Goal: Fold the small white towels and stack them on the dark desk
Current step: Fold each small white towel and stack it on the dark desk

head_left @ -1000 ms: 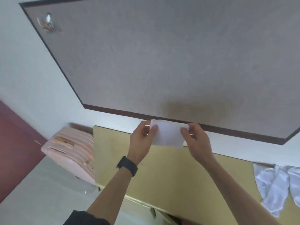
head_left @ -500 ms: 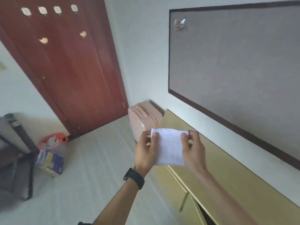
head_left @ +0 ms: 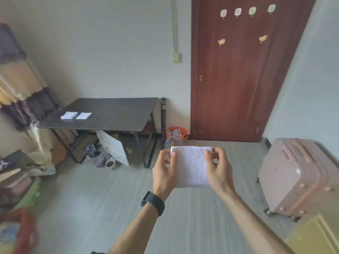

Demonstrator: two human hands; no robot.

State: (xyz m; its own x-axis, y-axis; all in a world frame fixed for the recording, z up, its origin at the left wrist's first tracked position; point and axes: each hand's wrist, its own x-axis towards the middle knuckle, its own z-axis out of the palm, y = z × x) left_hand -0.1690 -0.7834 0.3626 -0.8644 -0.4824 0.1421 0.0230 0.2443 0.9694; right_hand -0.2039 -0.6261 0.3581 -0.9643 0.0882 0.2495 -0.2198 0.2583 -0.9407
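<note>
A folded small white towel (head_left: 191,166) hangs in the air in front of me, pinched at its two upper corners. My left hand (head_left: 164,170) holds its left edge and my right hand (head_left: 218,169) holds its right edge. The dark desk (head_left: 113,114) stands across the room at the left. Two folded white towels lie side by side on its far left part, one towel (head_left: 69,115) to the left and the other towel (head_left: 84,115) just right of it. Both hands are well away from the desk.
A pink suitcase (head_left: 299,176) stands at the right, beside a yellow cabinet (head_left: 315,237). A red-brown door (head_left: 244,70) is ahead. Clutter, a white board (head_left: 114,146) and shoes sit under the desk, with an orange basket (head_left: 177,135) by the door. Grey floor lies between me and the desk.
My view has swung left from the yellow cabinet and wall board to the room with the desk. Both hands keep the same pinch on the folded towel.
</note>
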